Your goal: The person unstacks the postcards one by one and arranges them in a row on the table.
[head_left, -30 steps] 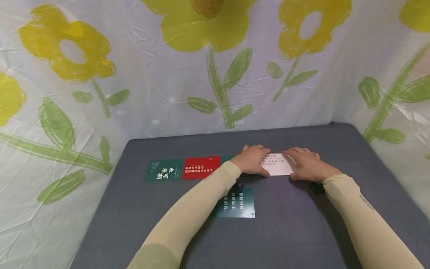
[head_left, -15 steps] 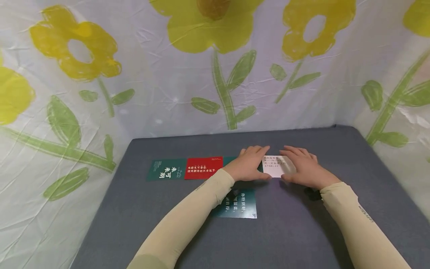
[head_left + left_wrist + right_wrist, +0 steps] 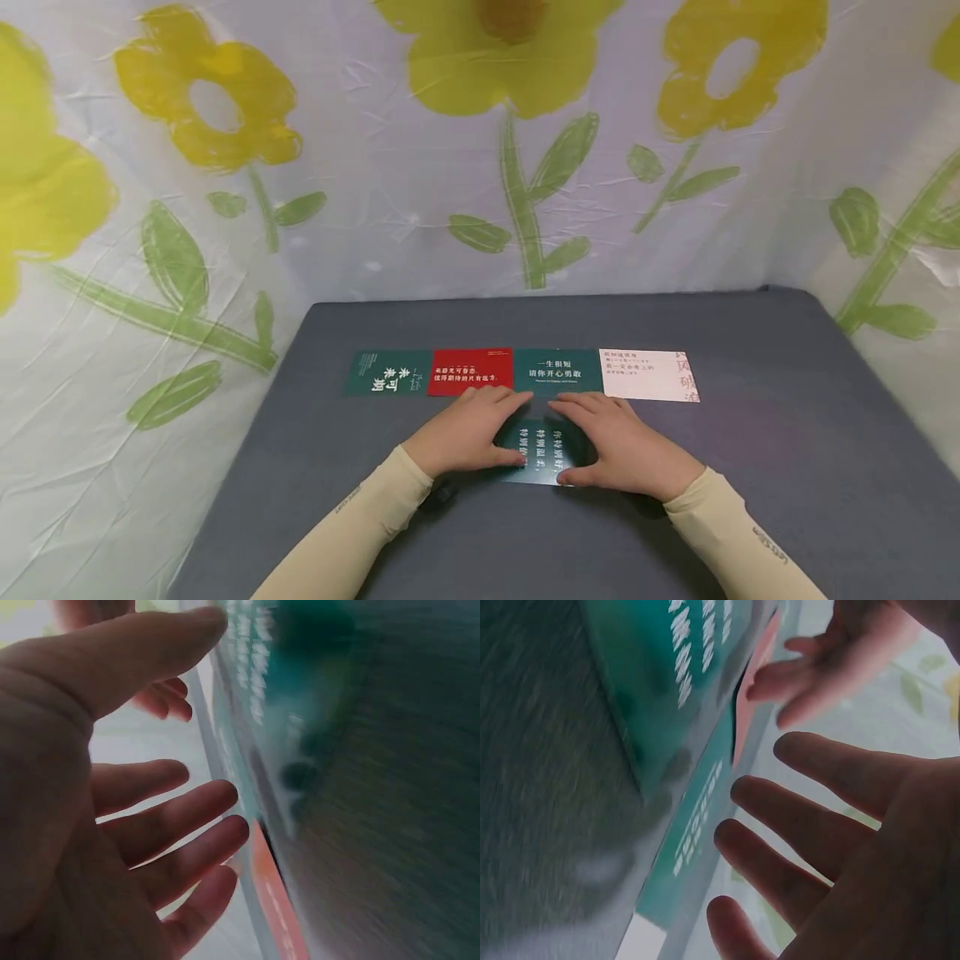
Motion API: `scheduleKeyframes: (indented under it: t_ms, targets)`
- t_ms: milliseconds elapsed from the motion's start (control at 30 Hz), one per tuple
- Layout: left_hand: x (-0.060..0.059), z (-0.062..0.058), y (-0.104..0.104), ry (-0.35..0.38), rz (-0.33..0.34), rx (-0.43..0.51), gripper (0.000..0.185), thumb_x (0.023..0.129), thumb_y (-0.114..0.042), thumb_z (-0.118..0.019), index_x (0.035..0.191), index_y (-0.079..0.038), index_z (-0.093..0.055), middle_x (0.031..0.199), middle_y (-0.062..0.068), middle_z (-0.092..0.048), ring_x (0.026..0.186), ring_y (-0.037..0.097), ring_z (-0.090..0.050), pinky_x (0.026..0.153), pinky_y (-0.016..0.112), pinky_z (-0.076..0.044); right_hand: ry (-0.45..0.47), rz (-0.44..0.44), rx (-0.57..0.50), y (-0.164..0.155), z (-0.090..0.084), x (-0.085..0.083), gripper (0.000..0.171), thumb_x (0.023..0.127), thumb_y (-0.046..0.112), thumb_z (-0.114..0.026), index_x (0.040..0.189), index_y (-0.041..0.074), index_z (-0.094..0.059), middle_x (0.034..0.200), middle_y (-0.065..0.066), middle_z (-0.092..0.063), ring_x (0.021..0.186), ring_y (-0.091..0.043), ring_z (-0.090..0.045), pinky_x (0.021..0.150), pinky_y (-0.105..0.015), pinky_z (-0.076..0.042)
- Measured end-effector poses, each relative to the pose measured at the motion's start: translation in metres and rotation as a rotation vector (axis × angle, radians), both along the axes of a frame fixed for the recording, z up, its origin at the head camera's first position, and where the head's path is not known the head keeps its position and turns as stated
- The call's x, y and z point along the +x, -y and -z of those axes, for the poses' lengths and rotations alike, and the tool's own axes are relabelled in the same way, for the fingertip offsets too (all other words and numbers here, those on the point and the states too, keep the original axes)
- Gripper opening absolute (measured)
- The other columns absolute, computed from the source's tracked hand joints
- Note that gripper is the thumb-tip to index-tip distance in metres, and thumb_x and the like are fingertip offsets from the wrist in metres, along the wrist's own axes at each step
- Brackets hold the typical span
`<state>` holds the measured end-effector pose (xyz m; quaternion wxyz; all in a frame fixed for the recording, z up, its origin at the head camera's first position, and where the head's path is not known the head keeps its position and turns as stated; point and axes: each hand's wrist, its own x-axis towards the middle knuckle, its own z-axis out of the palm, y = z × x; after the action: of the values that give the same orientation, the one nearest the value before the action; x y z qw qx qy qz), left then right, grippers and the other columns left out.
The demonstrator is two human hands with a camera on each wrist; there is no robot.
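A glossy green card (image 3: 542, 454) with white lettering lies by itself on the grey table, nearer the person than the other cards. My left hand (image 3: 468, 433) is over its left side, thumb and fingers spread and relaxed. From the other side my right hand (image 3: 626, 446) covers its right edge, fingers likewise extended. Both wrist views show the palms with nothing held, and the card close beside the fingers. Behind the fingertips runs a row: a green card (image 3: 382, 372), a red card (image 3: 470, 369), another green card (image 3: 557, 369) and a white card (image 3: 648, 375) with reddish print.
The grey table (image 3: 787, 500) stretches out on both sides of the cards. A pale cloth curtain (image 3: 390, 167) printed with yellow flowers stands along the back and side edges of the table.
Both hands have left the white card and moved back and to the left, over the single green card. The white card now lies uncovered at the row's right end.
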<state>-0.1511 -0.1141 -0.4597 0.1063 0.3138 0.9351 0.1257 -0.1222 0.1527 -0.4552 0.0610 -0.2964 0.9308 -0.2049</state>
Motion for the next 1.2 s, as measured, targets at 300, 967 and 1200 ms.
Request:
scheduleKeyframes:
  t_ms: [300,967,1200]
  targets:
    - [0.015,0.002,0.017,-0.006,0.027,-0.003,0.1,0.082,-0.052,-0.091,0.165,-0.018,-0.046,0.16,0.002,-0.056,0.148,0.021,-0.051,0.127,0.049,-0.041,0.065,-0.004,0.016,0.018,0.011,0.009,0.096,0.075,0.046,-0.097,0.155,0.012,-0.057,0.158,-0.008,-0.058,0.147,-0.033,-0.052,0.122,-0.064,-0.036]
    - [0.014,0.006,0.018,0.047,-0.012,-0.01,0.092,0.08,-0.044,-0.095,0.159,-0.017,-0.055,0.156,-0.001,-0.061,0.137,0.02,-0.063,0.117,0.04,-0.054,0.023,0.022,0.09,0.02,0.01,0.006,0.087,0.077,0.037,-0.098,0.15,0.008,-0.061,0.143,-0.01,-0.065,0.133,-0.032,-0.06,0.116,-0.061,-0.044]
    - [0.014,0.004,0.018,0.049,-0.015,-0.001,0.09,0.08,-0.043,-0.096,0.157,-0.018,-0.057,0.155,-0.001,-0.063,0.135,0.019,-0.064,0.116,0.04,-0.054,0.009,0.013,0.085,0.022,0.011,0.006,0.084,0.077,0.036,-0.098,0.148,0.008,-0.063,0.138,-0.009,-0.066,0.13,-0.031,-0.062,0.115,-0.06,-0.045]
